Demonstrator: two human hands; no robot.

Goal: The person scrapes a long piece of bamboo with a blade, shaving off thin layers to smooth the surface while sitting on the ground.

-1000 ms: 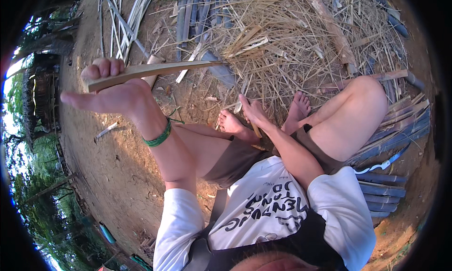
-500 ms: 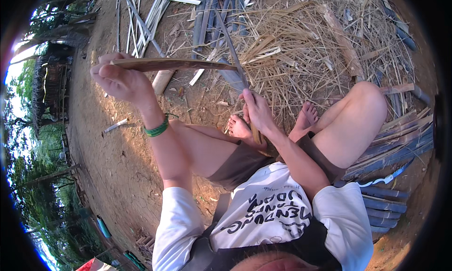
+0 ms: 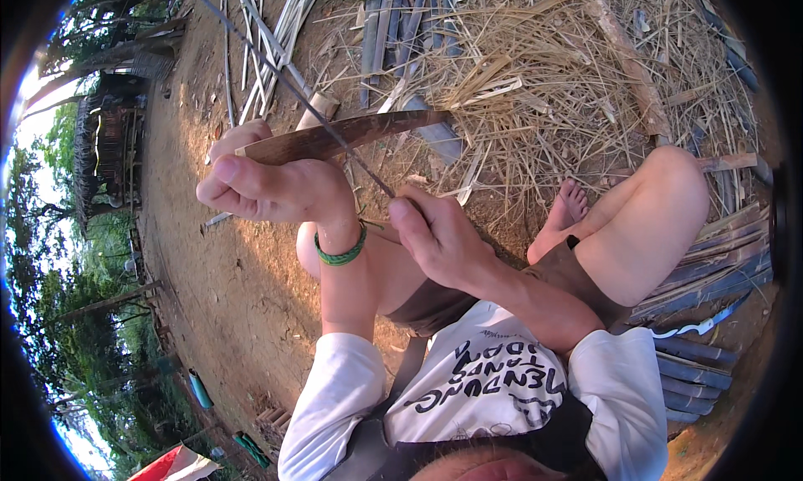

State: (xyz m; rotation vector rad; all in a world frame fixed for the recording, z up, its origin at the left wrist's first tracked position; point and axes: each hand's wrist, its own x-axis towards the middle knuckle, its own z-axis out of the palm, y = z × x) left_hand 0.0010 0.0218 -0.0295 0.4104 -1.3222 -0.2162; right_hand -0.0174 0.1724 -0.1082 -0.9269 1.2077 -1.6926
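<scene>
My left hand (image 3: 280, 186) is closed round one end of a brown, slightly curved bamboo strip (image 3: 381, 130), which reaches out to the right. A green braided bracelet (image 3: 343, 247) circles that wrist. In my right hand (image 3: 442, 237) is a long thin-edged knife (image 3: 266, 64); the fist hides its handle. Its dark blade slants up and to the far left, crossing the strip near its middle. Whether the blade touches the strip I cannot tell.
Dry shavings (image 3: 535, 104) cover the ground ahead of my bare foot (image 3: 562, 209). Pale strips (image 3: 272, 54) and dark bamboo slats (image 3: 389, 29) lie at the far side. Split bamboo (image 3: 703, 276) is stacked at my right. A cut log (image 3: 631, 71) lies among the shavings.
My right hand has come up and left, swinging the blade from nearly upright to a leftward slant across the strip. My left hand has moved right and nearer, bringing the strip along.
</scene>
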